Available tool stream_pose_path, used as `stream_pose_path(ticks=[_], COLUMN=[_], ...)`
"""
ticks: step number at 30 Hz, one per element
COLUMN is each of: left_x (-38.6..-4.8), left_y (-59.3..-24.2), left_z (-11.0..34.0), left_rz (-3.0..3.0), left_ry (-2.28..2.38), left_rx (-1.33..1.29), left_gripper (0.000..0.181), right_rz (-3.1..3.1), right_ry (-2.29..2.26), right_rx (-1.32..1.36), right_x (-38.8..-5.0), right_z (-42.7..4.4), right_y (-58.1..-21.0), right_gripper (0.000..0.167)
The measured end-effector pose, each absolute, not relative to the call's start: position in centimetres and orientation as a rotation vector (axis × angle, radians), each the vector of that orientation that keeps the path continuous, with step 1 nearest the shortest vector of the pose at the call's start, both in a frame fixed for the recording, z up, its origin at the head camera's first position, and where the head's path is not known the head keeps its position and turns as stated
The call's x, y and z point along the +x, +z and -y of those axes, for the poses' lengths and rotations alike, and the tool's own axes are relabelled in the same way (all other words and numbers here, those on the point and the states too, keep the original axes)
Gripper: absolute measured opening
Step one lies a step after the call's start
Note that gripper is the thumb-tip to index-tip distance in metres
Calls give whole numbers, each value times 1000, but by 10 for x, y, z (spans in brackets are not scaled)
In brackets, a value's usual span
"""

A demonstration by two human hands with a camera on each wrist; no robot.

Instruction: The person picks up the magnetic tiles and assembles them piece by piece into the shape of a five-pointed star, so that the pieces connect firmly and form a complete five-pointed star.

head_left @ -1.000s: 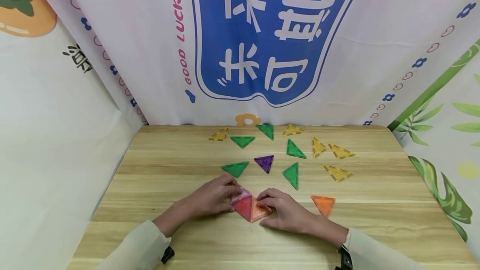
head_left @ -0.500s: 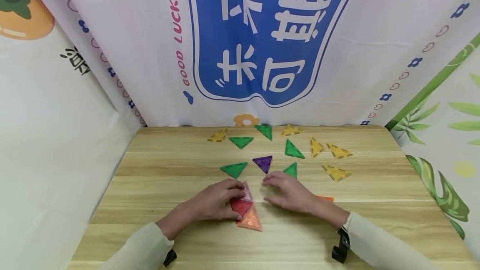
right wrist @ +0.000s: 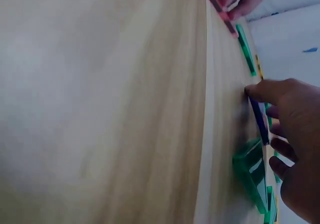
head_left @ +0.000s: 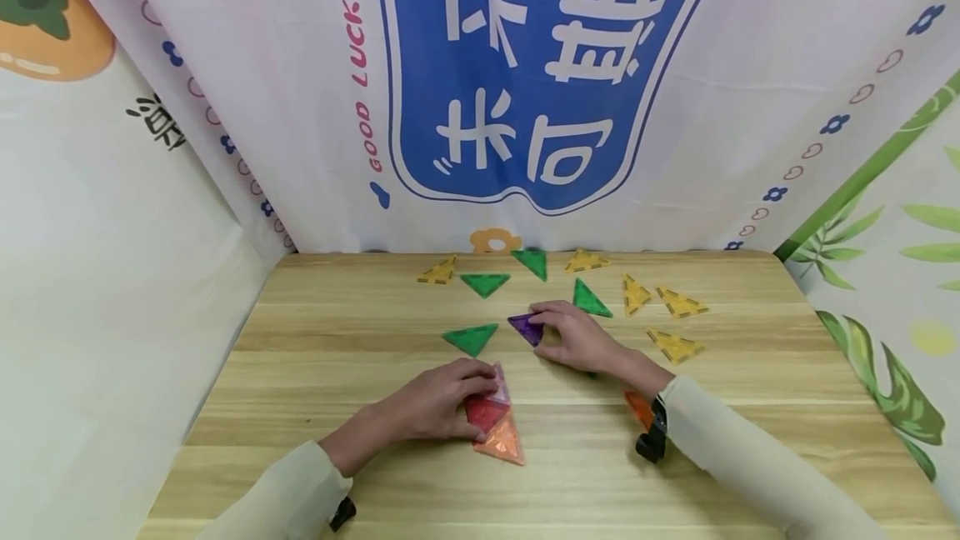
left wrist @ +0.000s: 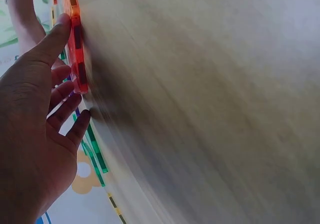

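Three translucent triangular magnetic tiles lie joined edge to edge near the middle of the table: a pink tile (head_left: 498, 388), a red tile (head_left: 486, 413) and an orange tile (head_left: 504, 442). My left hand (head_left: 442, 398) holds this group, its fingers over the pink tile and its thumb at the border of red and orange. Farther up, my right hand (head_left: 577, 336) pinches a purple triangular tile (head_left: 525, 328) by its edges, thumb and fingers on either side. That purple tile (right wrist: 259, 118) stays close to the tabletop. A green tile (right wrist: 250, 171) sits under the right palm, mostly hidden in the head view.
Several green tiles (head_left: 471, 339) and yellow tiles (head_left: 677, 345) are scattered over the back of the wooden table (head_left: 360, 315). A loose orange tile (head_left: 637, 408) lies partly under the right wrist. A printed curtain (head_left: 315, 215) borders the table's far edge.
The joined tiles have been turned so the orange one points toward the near side. My right hand has let go of the orange tile and moved away to the purple tile.
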State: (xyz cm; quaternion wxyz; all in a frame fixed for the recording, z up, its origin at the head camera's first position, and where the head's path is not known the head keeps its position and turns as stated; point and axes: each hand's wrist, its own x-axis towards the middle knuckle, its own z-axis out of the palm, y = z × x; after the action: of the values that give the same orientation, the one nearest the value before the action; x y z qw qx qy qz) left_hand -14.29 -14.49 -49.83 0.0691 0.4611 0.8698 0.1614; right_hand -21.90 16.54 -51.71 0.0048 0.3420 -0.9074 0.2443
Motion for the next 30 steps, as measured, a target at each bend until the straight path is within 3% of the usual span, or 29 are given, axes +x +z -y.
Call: stream_pose_path(ticks=[10,23,30], left_x=[-146,-142,-143], left_y=[-496,-500,-501], left_z=[145,147,145], left_rz=[-2615,-2667,-2672], left_ry=[497,474,469], left_rx=[1407,1438,1436], left_gripper=[68,69,72], right_rz=[2810,2691,2659], right_ry=[741,792,810], right_rx=[1079,1150,1153], right_x=[-221,-164,-153], right_z=[-157,-144,-135], right_y=[-515,-520,-526], right_gripper=[46,43,40])
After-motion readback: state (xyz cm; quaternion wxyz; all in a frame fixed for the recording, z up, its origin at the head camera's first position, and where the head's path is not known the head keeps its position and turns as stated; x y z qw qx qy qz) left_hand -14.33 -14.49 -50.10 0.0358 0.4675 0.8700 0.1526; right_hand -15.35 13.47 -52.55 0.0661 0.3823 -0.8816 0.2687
